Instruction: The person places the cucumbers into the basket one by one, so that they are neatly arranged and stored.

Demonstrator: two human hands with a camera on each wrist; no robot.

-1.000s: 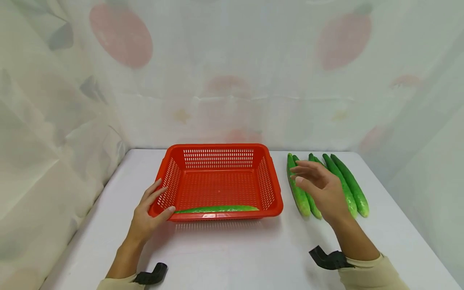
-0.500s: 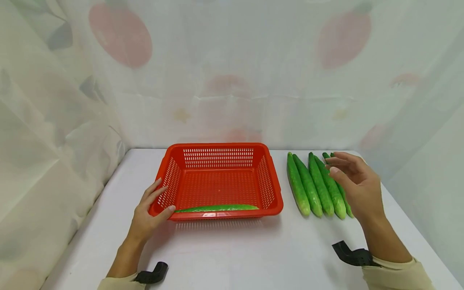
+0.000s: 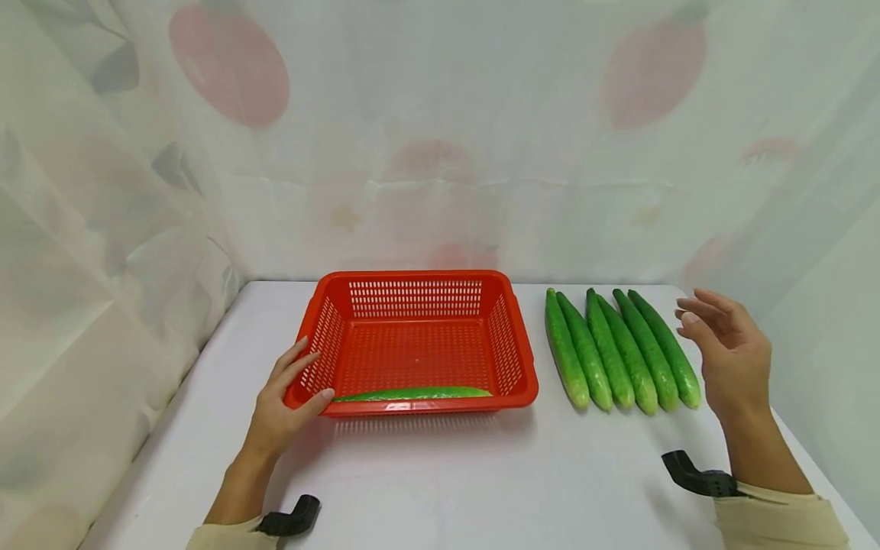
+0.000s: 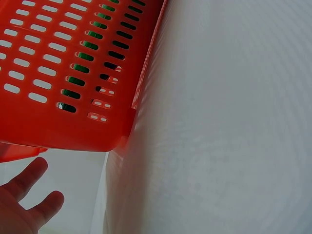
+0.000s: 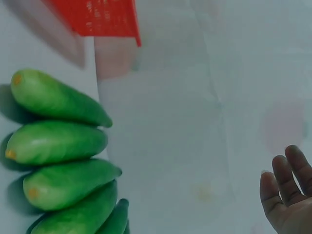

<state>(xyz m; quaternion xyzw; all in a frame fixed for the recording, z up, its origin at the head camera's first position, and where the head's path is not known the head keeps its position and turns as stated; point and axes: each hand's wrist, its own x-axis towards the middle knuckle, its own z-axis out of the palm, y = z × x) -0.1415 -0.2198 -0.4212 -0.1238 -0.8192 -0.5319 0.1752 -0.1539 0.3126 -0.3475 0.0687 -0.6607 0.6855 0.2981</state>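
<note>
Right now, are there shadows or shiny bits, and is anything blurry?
Head view: bright, the red slotted plastic basket showing white glare on its front rim; left wrist view: dimmer, a soft shadow near the basket's corner; right wrist view: also dim, dark shadows beside the long green cucumbers, the basket looking blurry.

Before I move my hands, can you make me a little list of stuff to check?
1. Left hand at the near left corner of the red basket: ok.
2. Left hand pressing firmly: cannot tell.
3. Space in the basket: ok, one cucumber shows inside.
4. Six cucumbers side by side on the white table: ok.
5. Right hand on a cucumber: not ok, it hovers beside the row.
</note>
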